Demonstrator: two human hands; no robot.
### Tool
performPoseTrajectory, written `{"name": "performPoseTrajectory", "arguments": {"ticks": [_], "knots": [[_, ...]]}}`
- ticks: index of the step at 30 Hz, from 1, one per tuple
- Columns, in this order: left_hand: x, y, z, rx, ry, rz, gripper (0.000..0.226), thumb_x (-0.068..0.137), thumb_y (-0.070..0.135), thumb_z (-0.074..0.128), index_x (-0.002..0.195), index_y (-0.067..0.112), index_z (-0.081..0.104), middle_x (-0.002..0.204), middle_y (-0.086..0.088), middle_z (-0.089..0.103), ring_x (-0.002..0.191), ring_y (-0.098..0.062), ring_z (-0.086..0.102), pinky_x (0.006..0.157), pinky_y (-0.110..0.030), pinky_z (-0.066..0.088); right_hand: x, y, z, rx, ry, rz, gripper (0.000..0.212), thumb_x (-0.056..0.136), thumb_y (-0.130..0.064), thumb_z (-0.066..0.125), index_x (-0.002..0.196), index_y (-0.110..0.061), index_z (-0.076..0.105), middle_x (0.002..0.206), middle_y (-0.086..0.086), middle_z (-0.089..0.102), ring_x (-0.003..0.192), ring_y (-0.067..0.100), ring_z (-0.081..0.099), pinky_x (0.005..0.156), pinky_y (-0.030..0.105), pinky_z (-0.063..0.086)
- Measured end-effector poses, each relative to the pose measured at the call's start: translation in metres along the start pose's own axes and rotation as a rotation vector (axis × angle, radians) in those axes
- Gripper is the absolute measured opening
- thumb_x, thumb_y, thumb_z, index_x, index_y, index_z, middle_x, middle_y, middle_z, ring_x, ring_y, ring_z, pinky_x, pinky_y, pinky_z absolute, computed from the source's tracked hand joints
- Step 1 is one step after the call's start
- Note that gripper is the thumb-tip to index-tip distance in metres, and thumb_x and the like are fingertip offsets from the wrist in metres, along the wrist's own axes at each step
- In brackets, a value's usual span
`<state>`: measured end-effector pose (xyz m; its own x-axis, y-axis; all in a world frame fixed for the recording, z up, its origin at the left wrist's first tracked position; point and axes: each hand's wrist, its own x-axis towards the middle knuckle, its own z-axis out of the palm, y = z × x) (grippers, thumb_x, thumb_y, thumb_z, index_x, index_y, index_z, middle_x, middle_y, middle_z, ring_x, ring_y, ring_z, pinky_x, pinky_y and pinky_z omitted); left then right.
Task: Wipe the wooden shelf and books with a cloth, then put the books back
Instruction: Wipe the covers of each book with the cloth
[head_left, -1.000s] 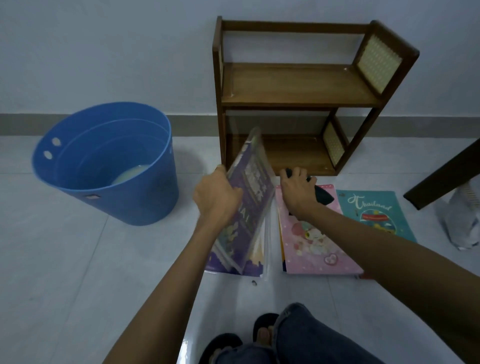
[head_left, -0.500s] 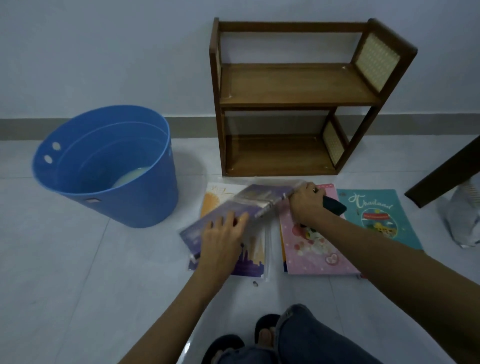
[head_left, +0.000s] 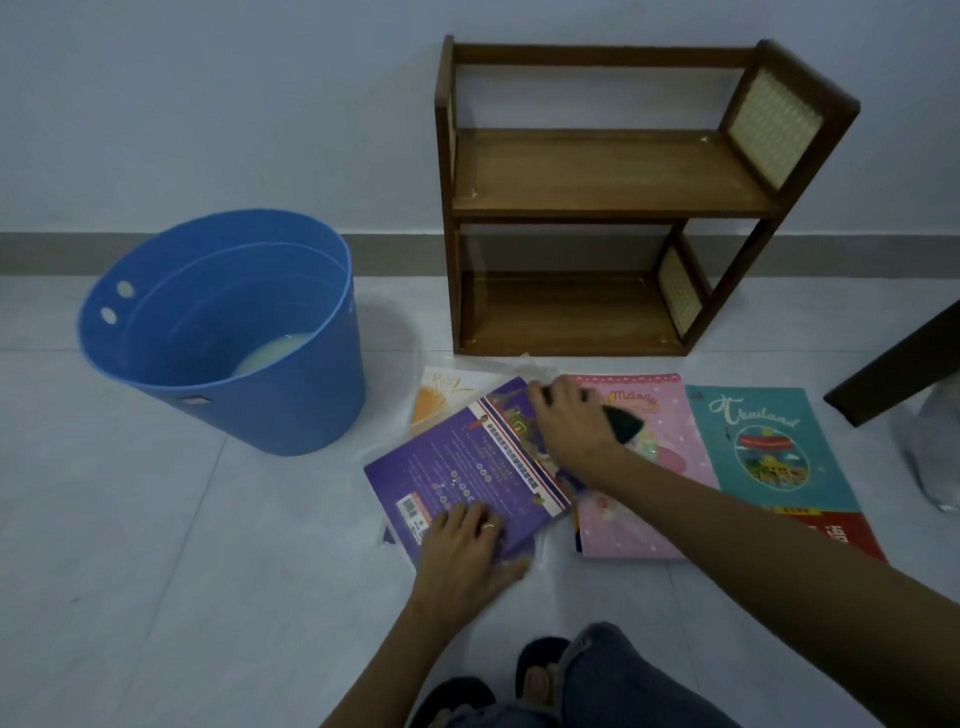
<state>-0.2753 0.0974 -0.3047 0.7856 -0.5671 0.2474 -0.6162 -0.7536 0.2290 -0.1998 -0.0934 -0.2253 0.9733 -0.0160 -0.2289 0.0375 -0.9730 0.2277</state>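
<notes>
Holds down the purple book with the left hand, fingers straight and flat on its near corner. Grips a dark cloth in the right hand, fingers curled around it, at the far end of the same book. Seems to be wiping the back cover, which faces up.

Lies on the floor just in front of the wooden shelf, tilted across an orange and white book, beside the pink book and the teal book. Shows both boards of the shelf bare, so probably leaves all the putting back to do.

Could go wrong in a few ways:
- Could slide or turn under the stroke, because it rests on another glossy cover and what looks like clear plastic; needs firm pressure from the flat hand.
- Could soak or curl the pages if the cloth is very wet; cannot tell from here how damp it is.
- Could drag the loose end of the cloth over the pink book, which it hangs above, and leave streaks there.
- Could knock the blue bucket, which stands near on the left with a little pale liquid inside, and spill toward the books.
- Could miss the corner hidden under the pressing hand.
</notes>
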Motion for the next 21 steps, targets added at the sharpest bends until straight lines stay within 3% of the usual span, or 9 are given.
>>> {"name": "performPoseTrajectory", "arguments": {"ticks": [3, 6, 8, 10, 12, 15, 18, 20, 21], "knots": [[-0.003, -0.014, -0.002, -0.209, 0.177, -0.427, 0.042, 0.091, 0.041, 0.037, 0.108, 0.011, 0.061, 0.114, -0.01, 0.061, 0.1, -0.026, 0.058, 0.088, -0.038, 0.047, -0.015, -0.048, 0.013, 0.288, 0.016, -0.184, 0.061, 0.089, -0.014, 0.051, 0.143, -0.007, 0.024, 0.146, 0.022, 0.028, 0.13, 0.036, 0.033, 0.108, 0.045, 0.03], [-0.001, -0.035, -0.001, -0.415, 0.167, -0.763, 0.058, 0.093, 0.036, 0.025, 0.136, 0.003, 0.044, 0.143, -0.015, 0.043, 0.132, -0.029, 0.04, 0.112, -0.037, 0.027, -0.04, -0.097, 0.038, 0.356, 0.097, -0.345, 0.063, 0.083, -0.02, 0.064, 0.138, -0.003, 0.038, 0.14, 0.02, 0.043, 0.124, 0.033, 0.046, 0.106, 0.042, 0.039], [-0.001, -0.046, 0.0, -0.525, 0.122, -0.742, 0.063, 0.093, 0.04, 0.021, 0.146, 0.007, 0.028, 0.154, -0.009, 0.027, 0.142, -0.017, 0.024, 0.117, -0.028, 0.012, -0.051, -0.121, 0.043, 0.245, 0.123, -0.345, 0.076, 0.077, -0.036, 0.07, 0.14, -0.006, 0.039, 0.139, 0.012, 0.051, 0.129, 0.025, 0.049, 0.108, 0.034, 0.038], [0.003, -0.053, 0.001, -0.626, 0.108, -0.715, 0.067, 0.092, 0.047, 0.018, 0.15, 0.014, 0.017, 0.157, -0.001, 0.017, 0.143, -0.006, 0.012, 0.115, -0.02, 0.004, -0.056, -0.135, 0.056, 0.119, 0.08, -0.41, 0.089, 0.084, -0.035, 0.064, 0.148, 0.002, 0.014, 0.152, 0.024, 0.023, 0.143, 0.034, 0.018, 0.116, 0.043, 0.01], [0.007, -0.06, 0.003, -0.677, 0.05, -0.718, 0.074, 0.089, 0.058, 0.015, 0.151, 0.019, 0.011, 0.158, 0.004, 0.011, 0.145, -0.007, 0.007, 0.114, -0.019, 0.002, -0.051, -0.131, 0.06, 0.043, 0.059, -0.497, 0.08, 0.093, -0.031, 0.051, 0.149, 0.0, 0.004, 0.156, 0.024, 0.003, 0.143, 0.036, -0.003, 0.112, 0.047, -0.008], [0.009, -0.07, 0.007, -0.569, -0.045, -0.692, 0.072, 0.091, 0.059, 0.014, 0.152, 0.021, 0.006, 0.159, 0.005, 0.006, 0.146, -0.011, 0.005, 0.114, -0.022, 0.003, -0.031, -0.108, 0.058, 0.044, 0.08, -0.554, 0.074, 0.098, -0.031, 0.04, 0.15, -0.009, -0.008, 0.155, 0.013, -0.017, 0.14, 0.026, -0.02, 0.112, 0.045, -0.014], [0.01, -0.077, 0.006, -0.543, -0.128, -0.716, 0.071, 0.09, 0.056, 0.014, 0.152, 0.022, 0.004, 0.159, 0.006, 0.006, 0.146, -0.014, 0.007, 0.113, -0.025, 0.008, -0.007, -0.079, 0.055, 0.171, 0.019, -0.41, 0.065, 0.102, -0.031, 0.028, 0.148, -0.018, -0.016, 0.157, 0.005, -0.019, 0.14, 0.02, -0.024, 0.115, 0.05, -0.012], [0.012, -0.078, 0.003, -0.566, -0.142, -0.736, 0.073, 0.089, 0.061, 0.014, 0.151, 0.023, 0.009, 0.158, 0.003, 0.017, 0.144, -0.018, 0.021, 0.116, -0.032, 0.018, 0.006, -0.068, 0.053, 0.224, -0.043, -0.27, 0.065, 0.102, -0.03, 0.028, 0.149, -0.018, -0.015, 0.158, 0.005, -0.018, 0.143, 0.021, -0.021, 0.116, 0.051, -0.01], [0.016, -0.079, -0.002, -0.578, -0.13, -0.767, 0.073, 0.089, 0.063, 0.013, 0.149, 0.022, 0.018, 0.152, 0.0, 0.033, 0.138, -0.021, 0.036, 0.113, -0.037, 0.031, 0.008, -0.067, 0.051, 0.248, -0.064, -0.209, 0.066, 0.102, -0.028, 0.03, 0.149, -0.017, -0.015, 0.158, 0.006, -0.018, 0.144, 0.023, -0.02, 0.116, 0.052, -0.009]]}}
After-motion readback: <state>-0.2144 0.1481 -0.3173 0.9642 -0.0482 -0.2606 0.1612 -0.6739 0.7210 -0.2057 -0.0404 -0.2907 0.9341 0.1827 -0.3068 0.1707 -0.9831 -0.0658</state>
